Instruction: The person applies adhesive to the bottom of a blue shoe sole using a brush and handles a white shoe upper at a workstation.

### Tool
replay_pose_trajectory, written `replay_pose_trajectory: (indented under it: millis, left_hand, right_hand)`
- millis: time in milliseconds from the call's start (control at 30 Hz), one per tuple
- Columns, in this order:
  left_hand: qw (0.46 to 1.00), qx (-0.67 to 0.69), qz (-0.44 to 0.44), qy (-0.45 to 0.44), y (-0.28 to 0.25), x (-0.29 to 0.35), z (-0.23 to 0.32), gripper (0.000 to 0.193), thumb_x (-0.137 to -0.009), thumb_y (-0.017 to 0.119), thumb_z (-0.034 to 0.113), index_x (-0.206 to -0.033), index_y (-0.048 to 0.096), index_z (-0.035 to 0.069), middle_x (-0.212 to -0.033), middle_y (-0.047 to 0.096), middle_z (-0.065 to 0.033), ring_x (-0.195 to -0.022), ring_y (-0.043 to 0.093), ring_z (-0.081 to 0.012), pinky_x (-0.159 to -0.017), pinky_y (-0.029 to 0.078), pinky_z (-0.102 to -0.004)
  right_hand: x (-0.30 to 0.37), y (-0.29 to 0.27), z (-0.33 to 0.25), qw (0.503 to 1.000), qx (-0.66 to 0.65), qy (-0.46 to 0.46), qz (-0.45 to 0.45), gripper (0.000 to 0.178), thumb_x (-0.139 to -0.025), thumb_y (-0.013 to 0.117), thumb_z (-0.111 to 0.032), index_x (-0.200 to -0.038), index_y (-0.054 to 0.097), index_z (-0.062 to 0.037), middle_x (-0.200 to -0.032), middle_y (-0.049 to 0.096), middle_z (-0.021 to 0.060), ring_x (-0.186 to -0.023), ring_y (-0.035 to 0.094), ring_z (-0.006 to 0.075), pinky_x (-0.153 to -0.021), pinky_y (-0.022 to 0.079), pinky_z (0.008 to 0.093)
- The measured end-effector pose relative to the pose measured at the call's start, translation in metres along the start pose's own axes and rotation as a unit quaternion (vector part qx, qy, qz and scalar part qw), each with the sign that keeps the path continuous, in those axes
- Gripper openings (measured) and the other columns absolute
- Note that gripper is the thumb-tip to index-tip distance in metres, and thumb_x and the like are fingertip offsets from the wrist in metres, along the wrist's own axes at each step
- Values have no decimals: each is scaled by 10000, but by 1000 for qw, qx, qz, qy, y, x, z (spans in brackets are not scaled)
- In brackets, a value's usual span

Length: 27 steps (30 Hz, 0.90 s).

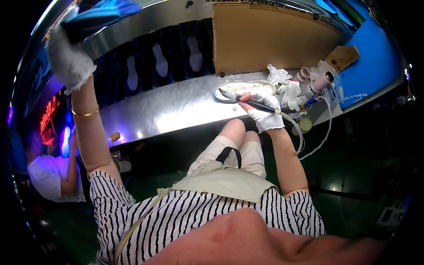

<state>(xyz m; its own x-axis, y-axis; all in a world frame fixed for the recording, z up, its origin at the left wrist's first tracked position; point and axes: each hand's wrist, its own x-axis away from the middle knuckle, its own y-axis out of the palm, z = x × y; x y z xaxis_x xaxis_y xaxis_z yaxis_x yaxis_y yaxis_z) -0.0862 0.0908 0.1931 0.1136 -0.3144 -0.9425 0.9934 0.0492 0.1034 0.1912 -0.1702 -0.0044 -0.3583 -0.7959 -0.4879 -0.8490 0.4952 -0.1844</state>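
My left hand [70, 59], in a white glove and blurred by motion, reaches up to the far left. It grips a blue shoe [104, 18], which is tilted and partly cut off by the picture's dark rim. My right hand [264, 112], in a white glove with bare fingertips, is closed round a black-handled brush [258, 105]. A clear tube [295, 126] runs from the brush's rear end. The brush tip rests over a shallow oval dish [274, 90], whose inside is coated with whitish residue.
Pale shoe soles [160, 62] lie on a dark conveyor behind the metal ledge [176, 106]. A cardboard sheet [274, 42] stands behind the dish. White gloves [289, 92] and pink spools [322, 81] sit at right. Another person [55, 176] works at far left.
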Motion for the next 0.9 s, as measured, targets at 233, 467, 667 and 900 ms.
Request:
replay_pose_trajectory:
  millis: [233, 467, 667, 900]
  left_hand:
    - [776, 486, -247, -317, 2, 91, 38, 486, -951, 350, 413, -688, 543, 53, -786, 499, -132, -656, 416, -213, -669, 408, -320]
    - [363, 557, -97, -741, 10, 252, 71, 764, -844, 350, 663, -1312, 410, 61, -1338, 357, -287, -1185, 426, -424, -962, 353, -607]
    - [363, 539, -86, -755, 24, 265, 88, 798, -812, 291, 730, -1298, 427, 111, -1199, 511, -220, -1054, 554, -362, -908, 452, -534]
    - [552, 472, -19, -687, 65, 285, 98, 650, -867, 344, 643, -1278, 436, 147, -1220, 515, -97, -1097, 522, -209, -954, 445, -335]
  right_hand:
    - [2, 15, 4, 998, -4, 57, 21, 149, -733, 713, 13, -838, 615, -28, -741, 625, 24, -668, 566, 62, -623, 469, 198]
    - [15, 19, -13, 990, -112, 76, 31, 195, -738, 684, 38, -867, 559, -38, -753, 601, 33, -655, 558, 64, -585, 455, 198]
    - [9, 49, -21, 990, -118, 80, 3, 172, -722, 696, 27, -816, 566, -35, -717, 602, 34, -637, 570, 77, -591, 472, 225]
    - [-1, 67, -13, 996, -55, -26, 68, 182, -728, 694, 24, -856, 573, -22, -744, 621, 58, -632, 585, 83, -595, 486, 221]
